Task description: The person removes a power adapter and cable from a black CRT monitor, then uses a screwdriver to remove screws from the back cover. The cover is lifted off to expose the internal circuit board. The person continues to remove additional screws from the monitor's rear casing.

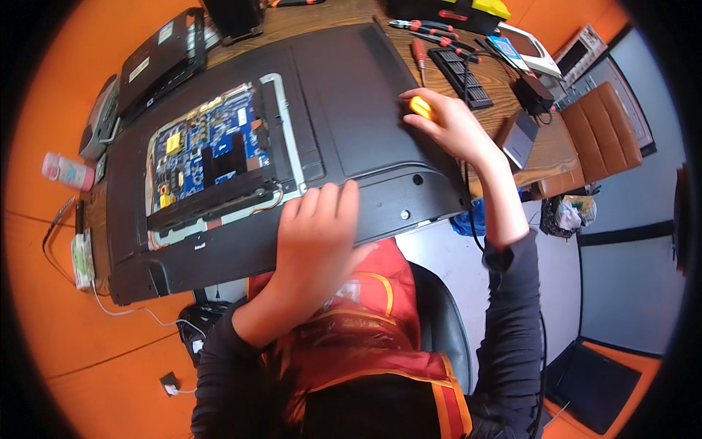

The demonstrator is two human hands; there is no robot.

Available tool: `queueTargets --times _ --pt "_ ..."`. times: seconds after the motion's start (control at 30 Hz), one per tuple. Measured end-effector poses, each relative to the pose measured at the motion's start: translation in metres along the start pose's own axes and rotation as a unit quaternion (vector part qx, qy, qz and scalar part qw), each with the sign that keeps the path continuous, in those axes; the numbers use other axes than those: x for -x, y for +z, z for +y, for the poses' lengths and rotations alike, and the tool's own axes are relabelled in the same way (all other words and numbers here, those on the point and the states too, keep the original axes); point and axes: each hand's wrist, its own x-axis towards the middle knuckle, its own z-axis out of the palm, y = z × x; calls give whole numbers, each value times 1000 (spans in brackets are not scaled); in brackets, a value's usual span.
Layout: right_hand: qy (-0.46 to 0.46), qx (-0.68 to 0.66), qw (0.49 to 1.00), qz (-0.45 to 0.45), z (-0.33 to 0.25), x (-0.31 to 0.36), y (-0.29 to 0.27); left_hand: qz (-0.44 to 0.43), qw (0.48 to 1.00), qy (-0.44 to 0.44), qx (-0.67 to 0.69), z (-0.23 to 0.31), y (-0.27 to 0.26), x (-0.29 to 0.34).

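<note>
A large black flat-screen TV (pixel 358 110) lies face down on the table, its back toward me. Through an opening in its rear cover shows a blue circuit board (pixel 194 157) with yellow parts, framed by pale metal strips. My left hand (pixel 318 227) lies on the TV's near edge, fingers stretched out and holding nothing. Above the TV's right side, my right hand (pixel 442 121) is closed around a yellow handle (pixel 421 107), shaped like a screwdriver's. Its shaft does not show.
Pliers (pixel 424 28), a red screwdriver (pixel 418 58) and a black slotted tray (pixel 462 77) lie beyond the TV's right edge. A black boxy device (pixel 161 66) stands at far left, near a pink bottle (pixel 67 172). A brown chair (pixel 603 135) is at right.
</note>
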Motion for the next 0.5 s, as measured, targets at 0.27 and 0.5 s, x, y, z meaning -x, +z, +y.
queueTargets --times 0.27,0.5 --pt "-32 80 994 64 18 -7 31 2 999 46 -6 -11 1 1" --pt "1 95 994 56 16 -6 34 -21 999 38 4 -13 1 2"
